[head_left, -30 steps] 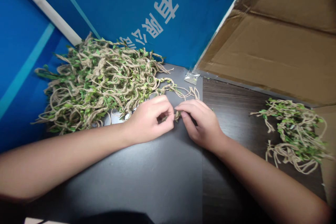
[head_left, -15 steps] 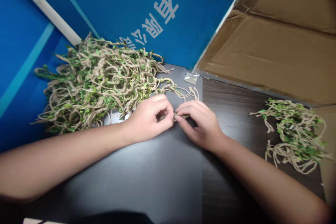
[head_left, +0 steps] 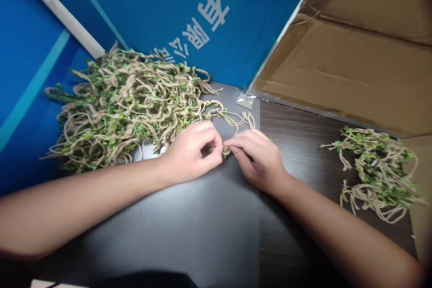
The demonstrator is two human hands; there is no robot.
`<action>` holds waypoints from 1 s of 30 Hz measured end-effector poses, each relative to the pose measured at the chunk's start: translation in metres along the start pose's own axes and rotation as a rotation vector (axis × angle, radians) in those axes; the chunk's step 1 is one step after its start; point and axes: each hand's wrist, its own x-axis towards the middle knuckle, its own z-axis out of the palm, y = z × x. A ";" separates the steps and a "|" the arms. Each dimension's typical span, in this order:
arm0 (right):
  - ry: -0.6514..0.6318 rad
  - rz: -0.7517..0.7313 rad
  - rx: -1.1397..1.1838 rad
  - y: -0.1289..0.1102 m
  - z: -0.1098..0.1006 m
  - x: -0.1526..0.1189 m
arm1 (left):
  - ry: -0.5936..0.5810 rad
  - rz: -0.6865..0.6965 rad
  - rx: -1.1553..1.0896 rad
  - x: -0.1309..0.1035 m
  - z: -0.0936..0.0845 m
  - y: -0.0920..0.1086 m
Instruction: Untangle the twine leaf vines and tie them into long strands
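Observation:
Near the middle of the grey mat (head_left: 175, 225), my left hand (head_left: 197, 148) pinches a piece of leafy twine (head_left: 227, 150). Part of that piece shows between the two hands; the rest is hidden by the fingers. My right hand (head_left: 256, 155) is closed, thumb near forefinger, with its fingertips at the same twine. Behind my left hand lies a large tangled pile of twine with green leaves (head_left: 135, 103). A few loose twine ends (head_left: 241, 120) lie just beyond my right hand.
A smaller heap of leafy twine (head_left: 381, 171) lies on the dark wood surface (head_left: 290, 121) at the right. Behind stand a blue panel with white characters (head_left: 151, 4) and a cardboard sheet (head_left: 354, 63). A small clear plastic bag (head_left: 246, 100) lies at their corner.
My right thumb and fingertips have shifted slightly, and more of the leafy twine shows between the hands. My left hand has stayed in place.

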 end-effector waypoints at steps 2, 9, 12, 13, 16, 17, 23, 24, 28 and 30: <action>0.014 0.004 0.041 -0.001 -0.002 0.001 | 0.013 0.016 0.053 0.000 0.000 0.001; -0.116 0.026 0.159 -0.007 -0.009 0.003 | 0.046 -0.049 0.047 0.000 -0.001 0.000; -0.150 0.032 0.043 -0.005 -0.005 0.000 | 0.050 -0.072 0.015 -0.001 -0.002 0.000; -0.143 0.025 -0.007 -0.003 -0.003 -0.001 | 0.051 -0.076 0.004 -0.001 -0.002 0.000; -0.087 0.007 -0.135 -0.001 0.002 -0.003 | 0.058 -0.071 -0.023 0.000 -0.001 0.000; -0.067 0.004 -0.160 0.000 0.003 -0.003 | 0.059 -0.065 -0.029 0.000 -0.001 0.000; -0.018 -0.015 -0.174 -0.001 0.002 -0.004 | 0.040 -0.068 -0.044 0.001 -0.002 0.000; -0.020 -0.026 -0.169 -0.001 0.002 -0.004 | 0.025 -0.070 -0.048 0.001 -0.002 0.000; -0.039 -0.081 -0.161 0.000 0.002 -0.004 | -0.040 -0.062 -0.056 0.000 -0.002 0.000; -0.030 -0.086 -0.165 0.000 0.002 -0.004 | -0.059 -0.059 -0.046 -0.001 -0.002 0.000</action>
